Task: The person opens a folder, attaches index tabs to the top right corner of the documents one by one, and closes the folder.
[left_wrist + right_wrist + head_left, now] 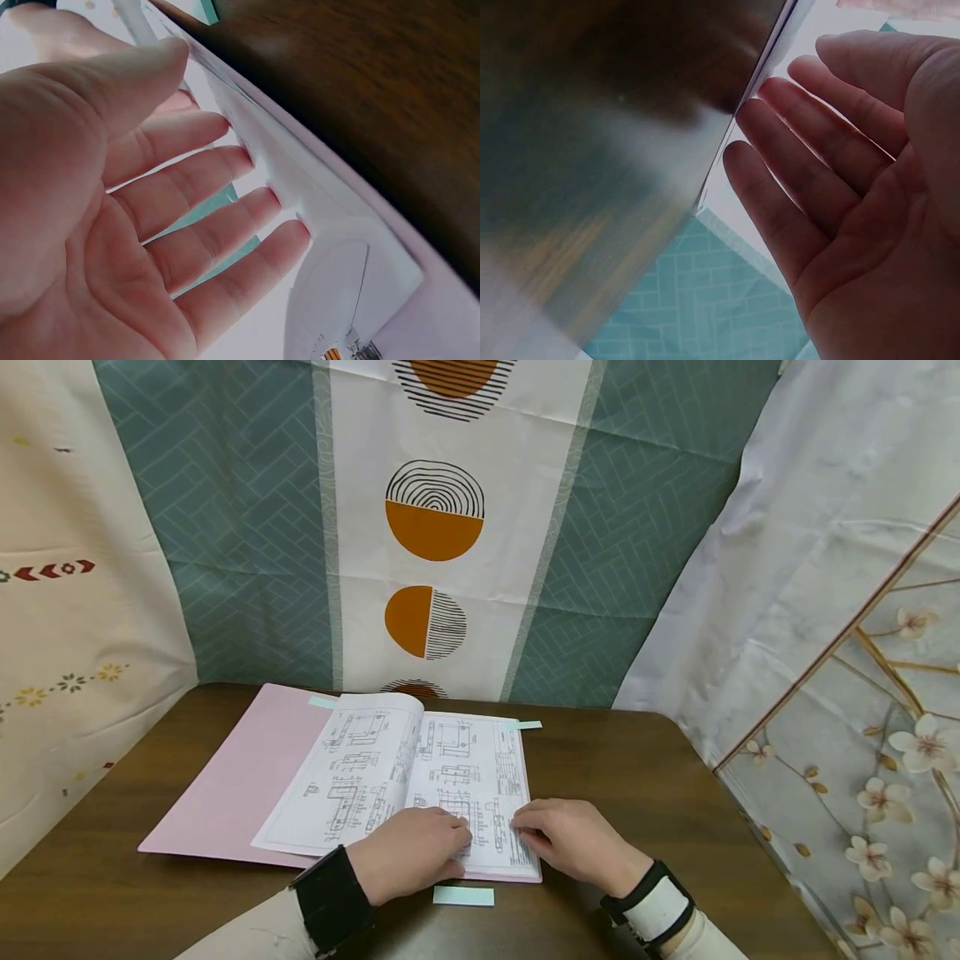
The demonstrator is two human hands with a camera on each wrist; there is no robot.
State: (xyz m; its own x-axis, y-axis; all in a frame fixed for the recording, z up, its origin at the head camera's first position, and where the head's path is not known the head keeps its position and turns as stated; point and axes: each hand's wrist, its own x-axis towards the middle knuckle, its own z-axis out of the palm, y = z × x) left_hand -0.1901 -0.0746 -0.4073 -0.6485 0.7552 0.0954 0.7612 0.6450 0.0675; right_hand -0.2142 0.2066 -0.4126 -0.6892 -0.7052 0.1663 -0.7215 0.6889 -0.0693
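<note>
An open pink folder [225,777] lies on the brown table [660,793], holding white sheets of technical drawings [420,777] with pale green tabs at the top. My left hand [420,852] lies flat on the lower part of the right page, fingers straight. The right hand [558,839] rests beside it at the page's lower right edge, fingers extended. In the left wrist view the straight fingers [225,217] touch the white paper [330,225]. In the right wrist view the straight fingers [802,150] meet the page edge [769,52].
A loose pale green sticky strip [463,896] lies on the table just below the folder, between my wrists. Patterned cloths hang behind and on both sides. Bare tabletop stretches to the right of the folder.
</note>
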